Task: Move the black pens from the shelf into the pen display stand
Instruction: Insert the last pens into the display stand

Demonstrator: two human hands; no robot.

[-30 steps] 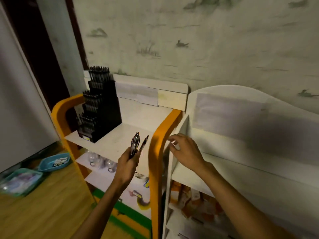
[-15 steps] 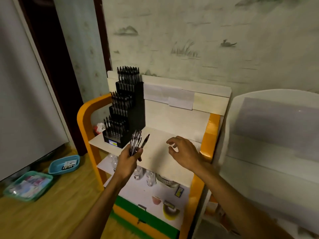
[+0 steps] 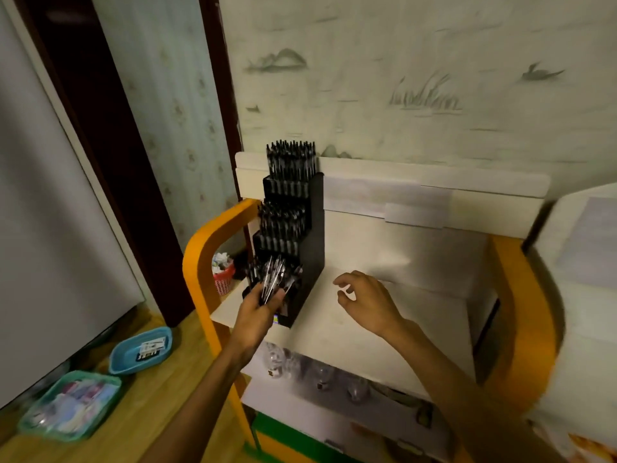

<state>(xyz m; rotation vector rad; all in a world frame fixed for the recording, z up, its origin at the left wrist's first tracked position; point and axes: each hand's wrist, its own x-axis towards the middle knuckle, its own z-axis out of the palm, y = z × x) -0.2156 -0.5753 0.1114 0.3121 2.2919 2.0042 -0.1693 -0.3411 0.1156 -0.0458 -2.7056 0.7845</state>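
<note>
Pens (image 3: 274,279), a small black bundle, sit upright in the left hand (image 3: 258,307) near the middle of the frame, their tips level with the lowest tier of the stand (image 3: 314,248). The left grip is clamped around the bundle, fingers curled about the barrels. The bundle overlaps the front tier, but blur hides whether any tip has entered a slot.

Right of it, the right hand (image 3: 365,300) hovers over the white shelf (image 3: 384,315), fingers loosely curled and apart, holding nothing and touching nothing I can make out.

The stand rises in three steps toward the upper middle of the frame, against the shelf's back panel. Its top and middle tiers look packed with dark pens. The bottom tier holds some too, though the hand covers much of it, so how much room is left there cannot be told.

Judging by this, the task seems well along: most of the stand is stocked, and what the left hand carries looks like a late batch. What is left is to lower these pens into the front tier. No loose pens show on the bare shelf surface. Whether more wait outside the frame cannot be told.

At lower left, two blue trays (image 3: 142,350) lie on the wooden floor.
</note>
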